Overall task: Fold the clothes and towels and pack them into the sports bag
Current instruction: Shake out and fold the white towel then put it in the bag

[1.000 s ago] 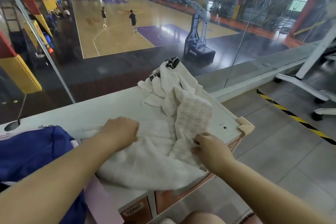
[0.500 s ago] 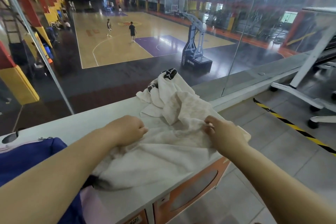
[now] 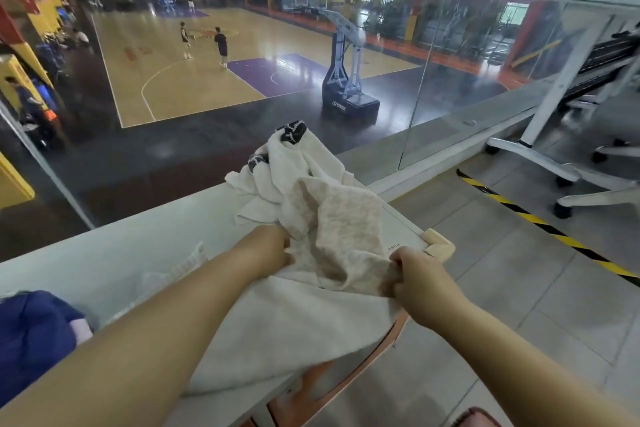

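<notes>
Both the left hand (image 3: 273, 250) and the right hand (image 3: 412, 270) pinch the beige towel (image 3: 346, 229). It stretches crosswise between them, over the white towel (image 3: 284, 322), the bag (image 3: 34, 336) well off left

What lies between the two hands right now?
In the head view, the beige waffle-textured towel spans from left hand to right hand, over a white towel.

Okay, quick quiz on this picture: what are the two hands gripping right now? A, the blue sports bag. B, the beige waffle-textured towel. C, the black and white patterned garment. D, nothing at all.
B: the left hand and the right hand each pinch an edge of the beige towel, while the blue bag sits apart at the far left and the black and white garment lies untouched on the pile behind.
</notes>
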Demonstrator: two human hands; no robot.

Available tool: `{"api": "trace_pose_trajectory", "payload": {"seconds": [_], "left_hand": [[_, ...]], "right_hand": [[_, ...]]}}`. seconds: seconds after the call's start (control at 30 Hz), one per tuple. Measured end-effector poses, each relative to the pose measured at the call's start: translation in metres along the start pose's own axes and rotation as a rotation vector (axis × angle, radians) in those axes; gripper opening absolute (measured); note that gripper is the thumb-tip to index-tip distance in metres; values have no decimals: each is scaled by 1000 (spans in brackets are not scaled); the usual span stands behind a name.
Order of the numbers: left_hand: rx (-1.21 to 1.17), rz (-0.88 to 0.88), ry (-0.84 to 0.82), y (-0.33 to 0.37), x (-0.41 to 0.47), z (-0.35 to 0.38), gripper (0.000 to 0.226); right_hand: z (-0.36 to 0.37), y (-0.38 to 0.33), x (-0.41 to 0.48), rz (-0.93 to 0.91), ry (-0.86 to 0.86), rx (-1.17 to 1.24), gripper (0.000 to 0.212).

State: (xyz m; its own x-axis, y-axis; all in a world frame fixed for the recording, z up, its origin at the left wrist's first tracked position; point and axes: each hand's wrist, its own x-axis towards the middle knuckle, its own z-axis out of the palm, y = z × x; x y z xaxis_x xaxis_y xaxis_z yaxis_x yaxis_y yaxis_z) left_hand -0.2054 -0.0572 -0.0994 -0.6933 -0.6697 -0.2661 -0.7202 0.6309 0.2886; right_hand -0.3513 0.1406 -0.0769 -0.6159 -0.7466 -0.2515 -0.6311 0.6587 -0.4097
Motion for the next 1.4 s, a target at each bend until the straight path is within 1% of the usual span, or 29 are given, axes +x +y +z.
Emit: {"api": "trace_pose_trajectory", "payload": {"seconds": [0.03,0.07,0.1,0.17,0.2,0.23,0.3,0.33,0.43,0.5,0.53,0.6,0.67,0.7,0.8,0.83,0.9,0.97,1.03,1.1,1.17,1.27,1.33,1.4], "left_hand": [[-30,8,6,0,-3,0,19],[-59,12,21,-1,-6,-1,8],[-95,13,41,-1,-10,-3,4],[-178,-1,74,-2,-19,-9,24],[-207,-7,91,-4,-24,-13,28],[-236,-11,114,-4,-30,-18,26],[-323,-22,179,-6,-40,-28,12],[-377,-26,205,-6,-47,-34,10],[-563,-9,203,-3,-72,-55,26],[-681,17,179,-1,-92,-70,39],[-718,25,183,-2,-101,-76,40],[-758,41,237,-5,-114,-85,29],[-765,39,355,-9,-125,-93,13],[-761,33,428,-12,-130,-98,9],[-731,3,647,-19,-146,-113,8],[-720,-11,712,-21,-152,-119,9],[-716,-33,805,-27,-164,-129,9],[-687,-57,855,-34,-174,-137,9],[-615,-87,893,-42,-184,-144,8],[-529,-111,940,-49,-192,-153,11],[-453,-124,989,-55,-200,-165,16],[-369,-162,1045,-61,-210,-187,17],[-348,-188,1085,-66,-216,-200,17],[-354,-214,1128,-70,-222,-211,19]], "right_hand": [[-1,0,1,-11,2,-18,14],[-2,0,0,-21,4,-32,13],[-2,1,0,-31,8,-40,15],[-4,2,-3,-43,22,-20,22],[-4,3,-4,-44,32,-1,23],[-4,2,-5,-43,56,28,23],[-5,2,-8,-37,140,100,23],[-8,1,-10,-47,177,128,24],[-23,-8,-20,-98,220,195,27],[-33,-14,-23,-124,288,192,26],[-38,-18,-25,-129,317,206,24],[-49,-25,-28,-145,341,290,22],[-61,-34,-32,-169,347,372,23],[-67,-39,-33,-177,351,357,25],[-82,-53,-39,-206,343,245,32],[-87,-58,-41,-208,327,240,33],[-95,-68,-44,-198,250,308,30],[-102,-78,-49,-188,184,370,35],[-110,-88,-52,-197,163,418,43],[-119,-99,-55,-219,133,524,37],[-132,-109,-57,-240,66,704,27],[-153,-126,-59,-307,-11,902,29],[-165,-137,-60,-371,13,969,34],[-175,-146,-57,-382,107,987,36]]}}
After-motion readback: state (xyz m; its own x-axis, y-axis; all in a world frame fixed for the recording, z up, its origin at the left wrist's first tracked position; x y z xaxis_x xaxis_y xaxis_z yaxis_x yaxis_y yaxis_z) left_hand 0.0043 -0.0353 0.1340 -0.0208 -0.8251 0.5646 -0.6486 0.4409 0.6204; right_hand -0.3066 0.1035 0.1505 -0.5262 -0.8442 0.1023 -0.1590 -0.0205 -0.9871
